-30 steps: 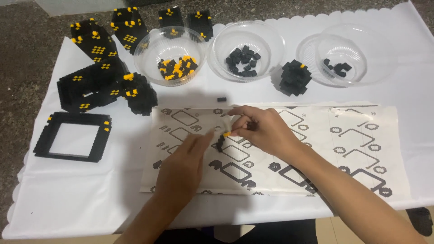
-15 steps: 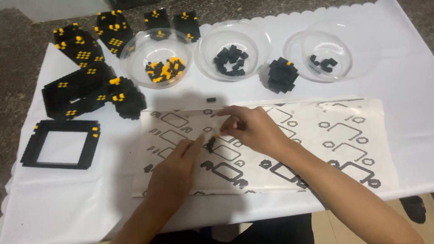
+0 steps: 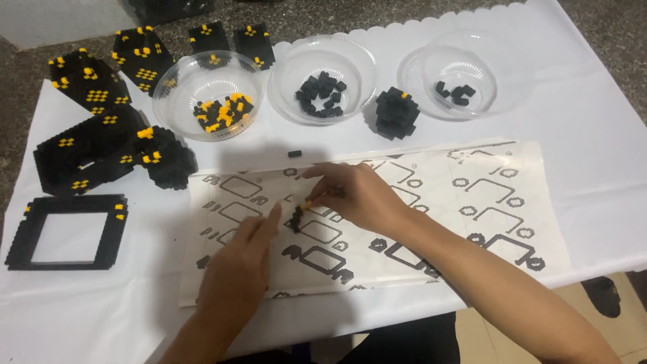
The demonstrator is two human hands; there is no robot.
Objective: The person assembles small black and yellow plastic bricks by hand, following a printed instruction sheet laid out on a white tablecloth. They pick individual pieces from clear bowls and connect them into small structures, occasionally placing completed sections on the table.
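A small black brick assembly point(image 3: 296, 218) stands on a printed instruction sheet point(image 3: 472, 202). My left hand point(image 3: 237, 269) steadies it with a fingertip at its left side. My right hand point(image 3: 352, 195) pinches a tiny yellow brick point(image 3: 307, 203) at the top of the assembly. Both hands meet at the middle of the sheet.
Three clear bowls stand behind: one with black and yellow bricks point(image 3: 222, 113), one with black bricks point(image 3: 322, 94), one with few black bricks point(image 3: 454, 92). A black cluster point(image 3: 396, 113), a loose brick point(image 3: 294, 154), large built black sections point(image 3: 101, 145) and a square frame point(image 3: 67, 232) lie at left.
The view has shifted slightly, so everything sits lower in frame. My hands stay together on the small assembly with little change in their grip.
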